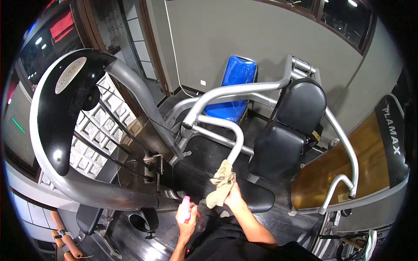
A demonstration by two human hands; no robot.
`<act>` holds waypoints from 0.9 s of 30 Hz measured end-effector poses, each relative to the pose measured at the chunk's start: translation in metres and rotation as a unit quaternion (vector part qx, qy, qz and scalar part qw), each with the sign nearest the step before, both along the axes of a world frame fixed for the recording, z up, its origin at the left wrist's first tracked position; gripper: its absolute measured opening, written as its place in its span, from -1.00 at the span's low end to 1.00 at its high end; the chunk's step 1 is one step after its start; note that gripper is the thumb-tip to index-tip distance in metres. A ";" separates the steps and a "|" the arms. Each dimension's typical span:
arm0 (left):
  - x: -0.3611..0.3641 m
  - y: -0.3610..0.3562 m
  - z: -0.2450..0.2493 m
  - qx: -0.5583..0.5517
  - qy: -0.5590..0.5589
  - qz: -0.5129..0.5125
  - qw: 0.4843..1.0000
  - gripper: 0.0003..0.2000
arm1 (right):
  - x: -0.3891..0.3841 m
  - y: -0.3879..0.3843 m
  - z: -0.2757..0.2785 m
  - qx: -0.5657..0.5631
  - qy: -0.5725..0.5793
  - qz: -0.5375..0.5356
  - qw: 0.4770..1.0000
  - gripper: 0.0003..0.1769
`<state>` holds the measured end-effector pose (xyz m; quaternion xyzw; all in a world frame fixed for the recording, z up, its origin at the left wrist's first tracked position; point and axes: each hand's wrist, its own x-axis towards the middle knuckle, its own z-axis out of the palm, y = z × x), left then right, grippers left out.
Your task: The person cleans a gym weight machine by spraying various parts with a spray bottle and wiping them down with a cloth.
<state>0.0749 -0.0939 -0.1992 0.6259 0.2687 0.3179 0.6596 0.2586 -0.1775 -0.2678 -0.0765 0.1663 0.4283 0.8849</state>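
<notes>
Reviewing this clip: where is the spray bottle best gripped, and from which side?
Take the spray bottle around its neck, just under the pink head, coming from the person's side, as the left hand does. It stands roughly upright, head on top, so the grip closes on the narrow part. The right hand holds the cloth against the grey bar.

Left hand (186,216), right hand (234,196) bare; forearms bare; clothing dark, probably black.

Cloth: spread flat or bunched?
Bunched: the cloth is crumpled in the right hand, its top against the grey handle bar, loose end hanging.
</notes>
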 end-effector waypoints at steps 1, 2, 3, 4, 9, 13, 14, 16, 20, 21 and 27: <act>0.000 0.000 0.003 0.006 0.003 -0.002 1.000 -0.84 | -0.006 0.005 0.012 -0.151 0.017 -0.048 0.987 -0.58; 0.000 -0.001 0.005 0.013 0.005 -0.005 1.000 -0.84 | -0.007 0.007 0.007 -0.113 0.018 -0.044 0.992 -0.47; -0.001 -0.001 0.004 0.013 0.004 -0.005 1.000 -0.84 | 0.000 0.010 -0.009 -0.141 0.043 -0.042 0.988 -0.48; -0.001 -0.001 0.004 0.004 -0.001 -0.010 1.000 -0.85 | 0.003 0.009 -0.002 -0.140 0.042 -0.042 0.988 -0.48; -0.003 -0.003 -0.001 0.021 0.002 -0.021 1.000 -0.85 | 0.010 0.004 0.013 -0.096 -0.010 0.039 0.995 -0.44; -0.005 -0.003 -0.008 0.036 -0.001 -0.016 0.999 -0.84 | 0.010 -0.015 -0.011 0.017 -0.061 0.095 0.993 -0.49; -0.006 -0.003 -0.008 0.058 0.007 -0.016 0.998 -0.84 | 0.011 -0.016 -0.011 0.193 -0.037 0.118 0.973 -0.53; -0.008 -0.005 -0.002 0.023 0.010 -0.015 1.000 -0.85 | 0.004 -0.010 0.019 0.029 -0.023 0.088 0.995 -0.56; -0.008 -0.004 -0.010 0.050 0.028 -0.001 0.998 -0.87 | 0.015 -0.007 0.021 -0.109 0.009 0.035 0.993 -0.59; -0.007 -0.003 -0.013 0.051 0.027 0.000 0.998 -0.87 | 0.022 -0.006 0.017 -0.087 -0.004 0.037 0.996 -0.58; 0.010 -0.002 0.013 0.061 0.021 -0.013 0.998 -0.83 | 0.022 -0.027 0.022 -0.187 -0.043 0.100 0.976 -0.79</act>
